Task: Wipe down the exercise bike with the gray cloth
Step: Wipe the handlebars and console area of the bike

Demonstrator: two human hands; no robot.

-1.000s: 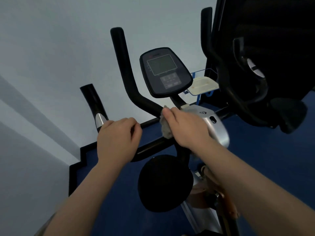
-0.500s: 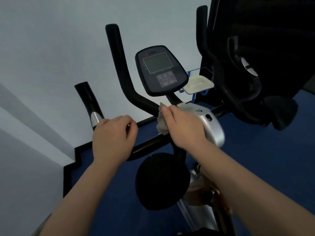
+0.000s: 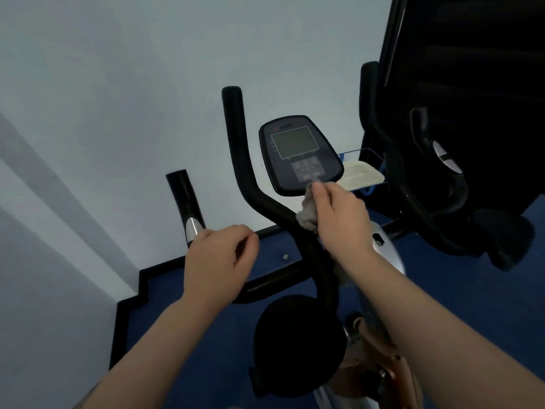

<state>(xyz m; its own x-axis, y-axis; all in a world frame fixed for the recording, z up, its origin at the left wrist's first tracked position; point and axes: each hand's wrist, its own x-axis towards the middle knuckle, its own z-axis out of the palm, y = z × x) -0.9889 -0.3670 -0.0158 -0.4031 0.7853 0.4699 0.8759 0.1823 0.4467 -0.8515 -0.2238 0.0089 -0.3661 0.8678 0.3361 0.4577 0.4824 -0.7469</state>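
The exercise bike stands in front of me with black handlebars [image 3: 244, 172], a black console [image 3: 299, 153] with a grey screen and a silver body [image 3: 389, 252]. My right hand [image 3: 339, 214] holds the bunched gray cloth [image 3: 306, 212] just below the console's lower edge, where the right handlebar bends. Its fingertips reach the console's bottom rim. My left hand [image 3: 219, 261] has its fingers curled over the left handlebar, just below that bar's silver sensor patch [image 3: 191, 228]. The black round seat [image 3: 298, 343] is below the bars.
A second dark machine [image 3: 442, 187] with curved bars stands close on the right. A cream tray [image 3: 361, 174] in a blue frame sits behind the console. A white wall lies ahead and left, with a black skirting edge [image 3: 141, 287] around the blue floor [image 3: 472, 290].
My right hand with the cloth has risen from the handlebar junction to the console's lower edge. My left hand has stayed on the left bar. The view has tilted down a little.
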